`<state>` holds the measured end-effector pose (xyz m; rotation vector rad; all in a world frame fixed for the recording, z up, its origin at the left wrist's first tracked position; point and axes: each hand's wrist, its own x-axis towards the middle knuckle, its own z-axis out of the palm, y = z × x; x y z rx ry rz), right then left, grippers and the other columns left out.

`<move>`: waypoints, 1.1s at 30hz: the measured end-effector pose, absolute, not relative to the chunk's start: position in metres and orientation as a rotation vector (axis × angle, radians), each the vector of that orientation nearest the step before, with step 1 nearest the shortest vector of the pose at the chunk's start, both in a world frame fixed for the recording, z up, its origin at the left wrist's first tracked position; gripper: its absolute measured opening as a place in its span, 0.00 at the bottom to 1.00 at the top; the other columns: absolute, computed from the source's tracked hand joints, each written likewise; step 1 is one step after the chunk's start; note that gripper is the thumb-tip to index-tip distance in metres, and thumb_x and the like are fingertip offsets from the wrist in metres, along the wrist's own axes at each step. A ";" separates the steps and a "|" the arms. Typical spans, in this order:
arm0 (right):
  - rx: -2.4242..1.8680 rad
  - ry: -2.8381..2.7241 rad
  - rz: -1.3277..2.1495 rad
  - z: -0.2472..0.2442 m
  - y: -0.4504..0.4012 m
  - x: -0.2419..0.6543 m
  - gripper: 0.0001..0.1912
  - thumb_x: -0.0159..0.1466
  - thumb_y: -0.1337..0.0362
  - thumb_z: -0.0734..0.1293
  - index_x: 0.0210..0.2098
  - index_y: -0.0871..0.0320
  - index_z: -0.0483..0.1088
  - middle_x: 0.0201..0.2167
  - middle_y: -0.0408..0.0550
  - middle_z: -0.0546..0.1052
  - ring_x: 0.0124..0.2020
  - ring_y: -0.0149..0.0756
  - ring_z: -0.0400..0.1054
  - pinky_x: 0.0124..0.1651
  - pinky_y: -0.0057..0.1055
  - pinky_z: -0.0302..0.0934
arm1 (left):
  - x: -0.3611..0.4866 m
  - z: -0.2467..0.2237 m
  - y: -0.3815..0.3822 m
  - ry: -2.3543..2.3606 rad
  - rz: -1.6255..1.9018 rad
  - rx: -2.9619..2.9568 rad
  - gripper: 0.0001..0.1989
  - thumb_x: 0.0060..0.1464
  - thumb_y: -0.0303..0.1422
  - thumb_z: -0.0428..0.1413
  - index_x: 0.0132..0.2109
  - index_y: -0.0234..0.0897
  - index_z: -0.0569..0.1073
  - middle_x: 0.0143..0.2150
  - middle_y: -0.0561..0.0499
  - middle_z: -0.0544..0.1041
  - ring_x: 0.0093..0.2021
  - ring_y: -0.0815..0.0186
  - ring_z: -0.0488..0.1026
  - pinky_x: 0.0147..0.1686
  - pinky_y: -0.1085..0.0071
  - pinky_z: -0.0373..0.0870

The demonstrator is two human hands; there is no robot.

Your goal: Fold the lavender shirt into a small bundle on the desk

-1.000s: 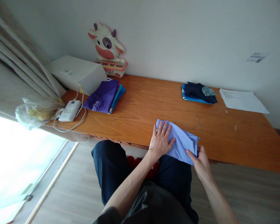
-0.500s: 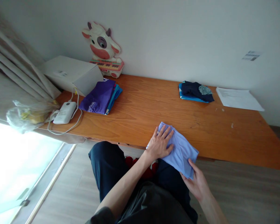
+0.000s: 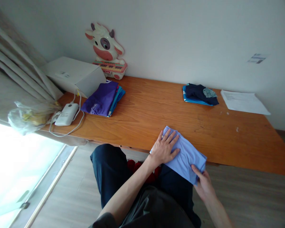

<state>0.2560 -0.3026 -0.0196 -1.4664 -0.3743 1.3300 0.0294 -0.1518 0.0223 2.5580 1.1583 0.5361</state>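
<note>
Here, the left hand lay open and flat, fingers spread, pressing the near-left part of the light blue cloth against the wooden table. The cloth rested at the table's near edge, long axis running toward the near right, overhanging. The right hand pinched its overhanging corner.

The left hand lies flat with spread fingers on a folded light blue cloth at the near edge of the wooden table, and the right hand grips the cloth's near right corner, which hangs over the edge. Farther on the table lie a purple folded garment beside a white box, a white device with a cable, a dark folded garment and a sheet of paper. A toy cow keyboard stands against the wall.
</note>
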 end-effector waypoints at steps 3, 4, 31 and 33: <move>-1.546 -0.397 1.169 0.004 -0.291 0.271 0.27 0.55 0.56 0.87 0.53 0.46 0.83 0.53 0.46 0.88 0.54 0.52 0.85 0.56 0.48 0.84 | 0.043 0.022 -0.159 1.253 0.574 2.506 0.36 0.78 0.54 0.45 0.83 0.44 0.59 0.85 0.48 0.57 0.87 0.49 0.46 0.84 0.41 0.45; -1.562 -0.434 1.132 0.012 -0.285 0.277 0.29 0.55 0.56 0.87 0.55 0.46 0.82 0.56 0.46 0.87 0.57 0.53 0.84 0.59 0.49 0.83 | 0.049 0.022 -0.161 1.292 0.586 2.481 0.36 0.78 0.54 0.46 0.83 0.44 0.59 0.86 0.47 0.56 0.87 0.49 0.45 0.84 0.41 0.45; -1.395 -1.608 0.640 0.259 0.119 0.407 0.22 0.63 0.57 0.79 0.55 0.57 0.86 0.54 0.48 0.86 0.44 0.38 0.79 0.45 0.34 0.73 | 0.084 -0.002 -0.104 1.485 0.920 2.163 0.31 0.77 0.34 0.48 0.82 0.42 0.55 0.81 0.41 0.65 0.84 0.50 0.57 0.82 0.36 0.54; -1.358 -1.470 0.691 0.256 0.157 0.423 0.20 0.59 0.61 0.82 0.52 0.51 0.87 0.57 0.47 0.85 0.45 0.39 0.80 0.40 0.31 0.75 | 0.083 -0.002 -0.102 1.488 0.914 2.155 0.31 0.77 0.31 0.47 0.82 0.41 0.55 0.81 0.42 0.66 0.84 0.51 0.57 0.82 0.37 0.54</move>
